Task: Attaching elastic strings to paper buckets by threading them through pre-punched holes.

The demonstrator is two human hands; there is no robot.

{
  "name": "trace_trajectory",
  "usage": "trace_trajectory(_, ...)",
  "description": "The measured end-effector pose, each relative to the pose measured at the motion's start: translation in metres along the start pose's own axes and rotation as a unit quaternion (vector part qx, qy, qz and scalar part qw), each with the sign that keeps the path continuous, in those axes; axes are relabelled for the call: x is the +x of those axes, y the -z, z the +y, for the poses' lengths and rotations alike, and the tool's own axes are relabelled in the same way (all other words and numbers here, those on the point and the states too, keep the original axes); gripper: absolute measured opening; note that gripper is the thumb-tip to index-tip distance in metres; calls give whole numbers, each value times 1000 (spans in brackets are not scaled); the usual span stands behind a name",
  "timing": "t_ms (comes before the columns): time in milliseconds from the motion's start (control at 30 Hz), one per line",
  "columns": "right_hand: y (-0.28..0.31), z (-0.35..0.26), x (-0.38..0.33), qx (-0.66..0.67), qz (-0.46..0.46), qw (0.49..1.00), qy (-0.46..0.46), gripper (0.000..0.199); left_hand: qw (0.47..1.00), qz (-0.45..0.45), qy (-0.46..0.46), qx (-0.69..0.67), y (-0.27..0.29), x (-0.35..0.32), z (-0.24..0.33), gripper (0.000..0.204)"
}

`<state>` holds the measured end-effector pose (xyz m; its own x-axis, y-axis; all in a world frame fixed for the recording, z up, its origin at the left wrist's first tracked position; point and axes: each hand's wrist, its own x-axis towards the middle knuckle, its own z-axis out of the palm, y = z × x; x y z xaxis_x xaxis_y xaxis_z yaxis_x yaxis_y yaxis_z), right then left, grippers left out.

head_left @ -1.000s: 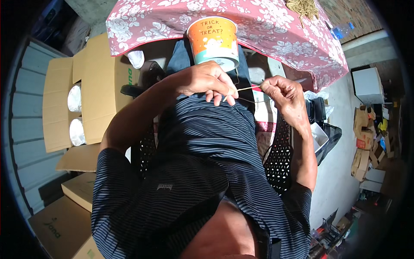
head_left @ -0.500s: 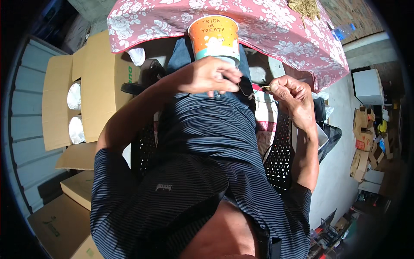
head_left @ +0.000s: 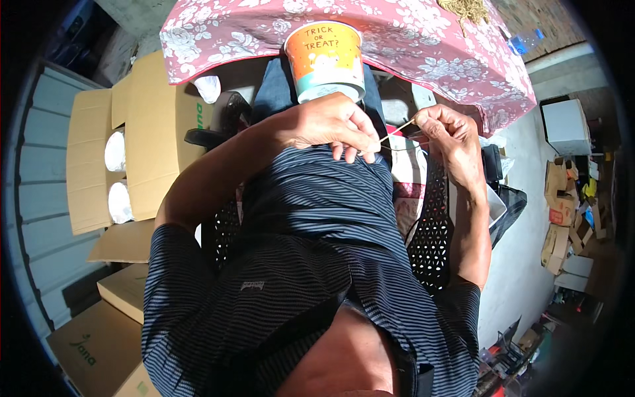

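The bench (head_left: 423,43) is behind the bucket (head_left: 325,59); left fingers (head_left: 360,137) and right fingers (head_left: 433,126) pinch string (head_left: 397,132), likely light, soft, best held at ends.

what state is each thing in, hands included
left hand, pinching strand
right hand, pinching strand
strand, pale length drawn straight between hands, darker length sagging below
tub, inside not visible
carton, flaps spread open
cloth, draped, edge hanging
fibre bundle, loosely heaped on cloth

Two hands (head_left: 336,127) (head_left: 455,142), one bucket (head_left: 324,61)
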<state>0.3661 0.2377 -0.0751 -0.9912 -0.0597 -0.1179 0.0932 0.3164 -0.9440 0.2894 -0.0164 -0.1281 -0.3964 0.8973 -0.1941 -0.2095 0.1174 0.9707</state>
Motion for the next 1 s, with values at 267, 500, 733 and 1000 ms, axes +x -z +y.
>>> trace_trajectory(267, 2, 2, -2, 6, -9, 1000, -8, 19, 1000, -3, 4, 5, 7, -11, -13, 28)
trace_trajectory(500, 2, 19, 1, -224, -61, 968, 95, 41, 999, 2, 8, 50, 11, -12, -9, 26)
trace_trajectory(733, -57, 6, -10, -29, -156, 987, 29, 53, 996, -25, 10, 87, 14, -10, -5, 24)
trace_trajectory(1000, -55, 25, -8, -81, -73, 986, 128, 9, 982, 42, 35, 182, 15, -15, 3, 17)
